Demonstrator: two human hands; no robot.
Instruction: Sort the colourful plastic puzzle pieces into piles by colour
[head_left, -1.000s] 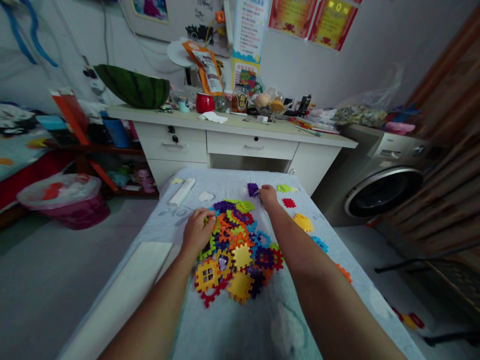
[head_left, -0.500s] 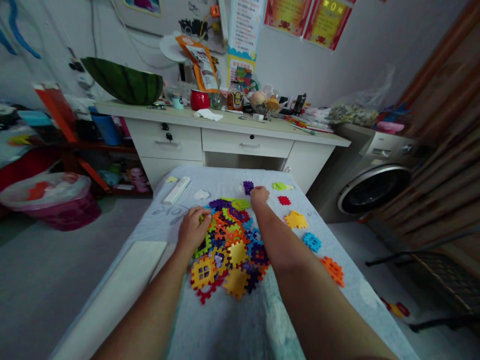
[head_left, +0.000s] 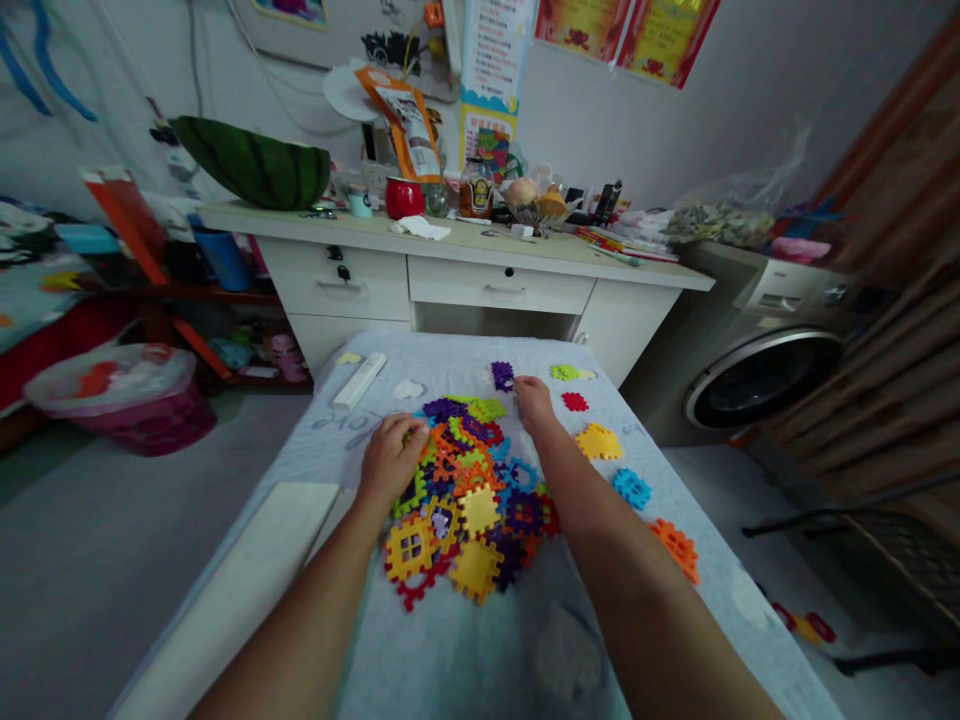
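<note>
Presently our right hand [head_left: 534, 402] is at the purple toothed plastic tile [head_left: 502, 374], blue-cloth-covered worktop's [head_left: 465, 660] far end | left hand [head_left: 394, 455], apart, against multicoloured toothed-plastic pile [head_left: 478, 512] | grips: we can't tell | dragging right forearm [head_left: 600, 515] could scatter pile

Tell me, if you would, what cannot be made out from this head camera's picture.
Head view: whether the left hand holds anything; the hand itself covers the spot.
Head view: whether the right hand grips the purple piece; detail too small.
Head view: bottom of the pile; its top layer covers it.
Head view: top of the rightmost poster; the upper edge cuts it.
</note>
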